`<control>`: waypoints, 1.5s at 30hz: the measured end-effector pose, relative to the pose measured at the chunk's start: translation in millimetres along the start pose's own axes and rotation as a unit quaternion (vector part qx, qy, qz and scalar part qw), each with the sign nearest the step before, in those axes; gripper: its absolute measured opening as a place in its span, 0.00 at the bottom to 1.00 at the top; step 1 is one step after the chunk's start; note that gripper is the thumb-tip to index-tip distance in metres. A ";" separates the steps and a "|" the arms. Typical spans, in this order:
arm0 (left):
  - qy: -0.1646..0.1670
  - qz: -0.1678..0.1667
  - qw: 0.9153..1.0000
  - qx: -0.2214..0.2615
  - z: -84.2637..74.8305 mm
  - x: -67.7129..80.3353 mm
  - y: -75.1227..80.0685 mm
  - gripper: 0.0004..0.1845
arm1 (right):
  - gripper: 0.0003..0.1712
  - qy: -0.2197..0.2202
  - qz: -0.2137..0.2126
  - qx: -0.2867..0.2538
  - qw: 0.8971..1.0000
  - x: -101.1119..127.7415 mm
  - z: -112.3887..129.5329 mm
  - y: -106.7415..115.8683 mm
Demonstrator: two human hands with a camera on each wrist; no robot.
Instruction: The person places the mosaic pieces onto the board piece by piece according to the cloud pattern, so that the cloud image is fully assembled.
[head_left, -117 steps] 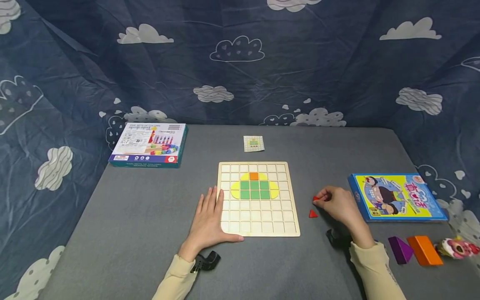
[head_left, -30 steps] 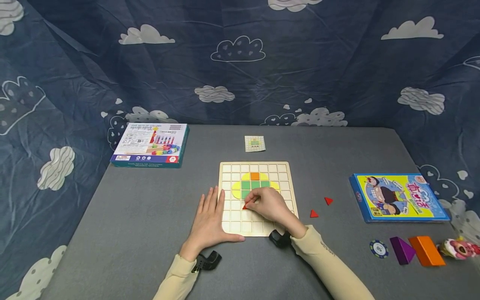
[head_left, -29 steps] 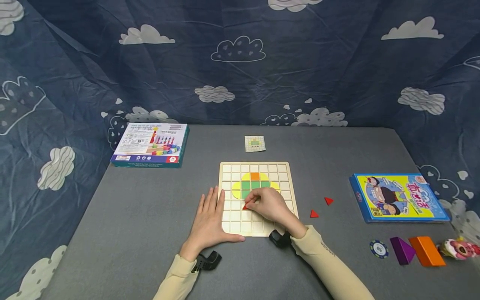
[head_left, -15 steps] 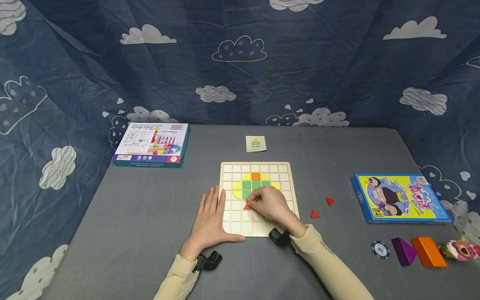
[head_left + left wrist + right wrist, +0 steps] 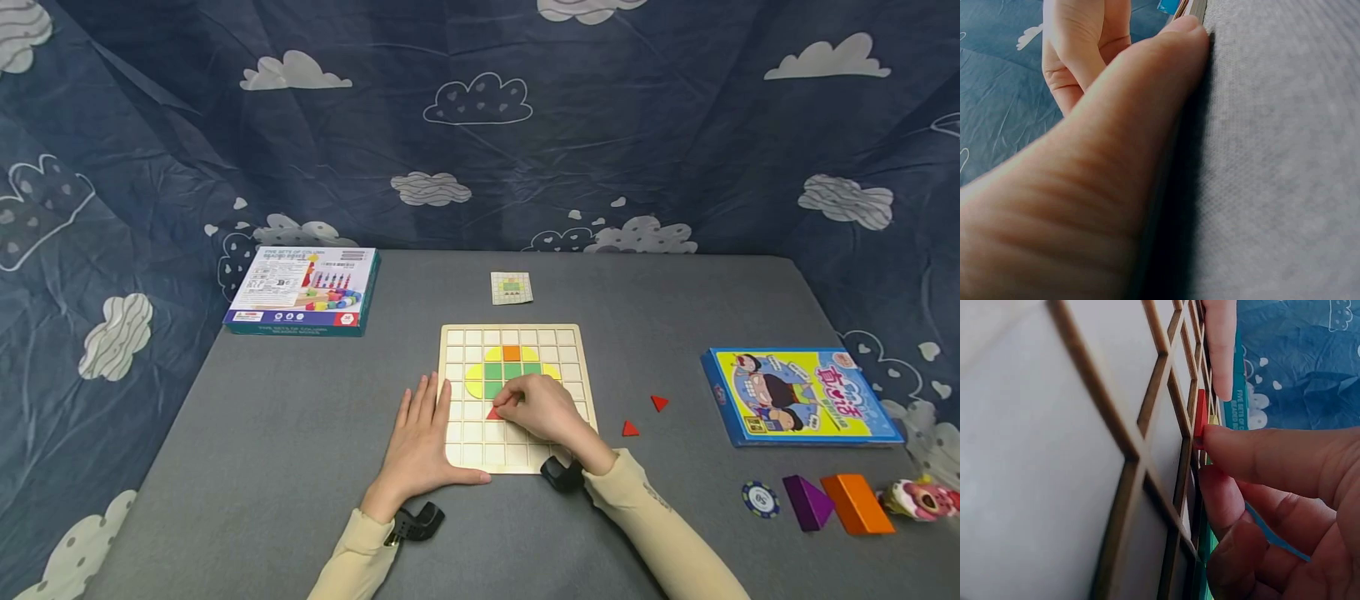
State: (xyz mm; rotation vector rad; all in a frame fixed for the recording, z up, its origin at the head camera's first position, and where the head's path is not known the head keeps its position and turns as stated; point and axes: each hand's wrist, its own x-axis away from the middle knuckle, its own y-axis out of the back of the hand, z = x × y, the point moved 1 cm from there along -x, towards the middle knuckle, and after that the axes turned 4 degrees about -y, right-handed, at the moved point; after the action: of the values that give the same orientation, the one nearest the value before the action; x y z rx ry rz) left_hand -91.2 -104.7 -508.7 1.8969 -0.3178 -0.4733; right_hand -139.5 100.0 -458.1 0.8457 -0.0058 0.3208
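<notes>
One red triangle (image 5: 494, 412) at frame centre, pinched at right hand (image 5: 542, 409) fingertips over grid board (image 5: 517, 398), left hand (image 5: 422, 442) flat, fingers straight, on board's lower-left edge.

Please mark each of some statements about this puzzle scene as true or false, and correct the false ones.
1. The right hand pinches a red triangle over the wooden grid board. True.
2. The left hand holds a green square piece in the air. False: it lies flat with straight fingers on the left edge of the board and holds nothing.
3. Two more red triangles lie loose on the grey table, to the right of the board. True.
4. The small pattern card lies inside the board's grid. False: it lies on the table beyond the far edge of the board.
5. The purple block and the orange block lie on the blue picture book. False: they lie on the table, nearer the person than the book.
</notes>
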 end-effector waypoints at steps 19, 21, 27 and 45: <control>0.018 0.032 0.999 0.002 1.2 0.2 2.2 0.76 | 0.03 -0.039 -0.082 -0.006 0.996 38.1 -42.3 58.5; 0.015 0.026 1.000 0.004 1.1 0.4 2.1 0.75 | 0.04 -0.044 -0.092 -0.002 0.995 42.4 -48.4 65.1; 0.001 0.002 1.000 0.005 1.8 1.6 0.9 0.75 | 0.06 -0.066 -0.106 0.005 0.992 55.8 -70.7 79.3; 0.003 0.008 1.000 0.004 0.0 0.4 -0.5 0.75 | 0.14 -0.096 -0.077 0.042 0.992 83.5 -107.9 85.9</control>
State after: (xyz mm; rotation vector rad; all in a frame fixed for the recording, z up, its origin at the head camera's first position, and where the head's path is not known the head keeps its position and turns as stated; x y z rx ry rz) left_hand -90.9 -104.7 -509.3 1.9008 -0.3317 -0.4561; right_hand -97.3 255.6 -455.9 0.9534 -0.1067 0.0950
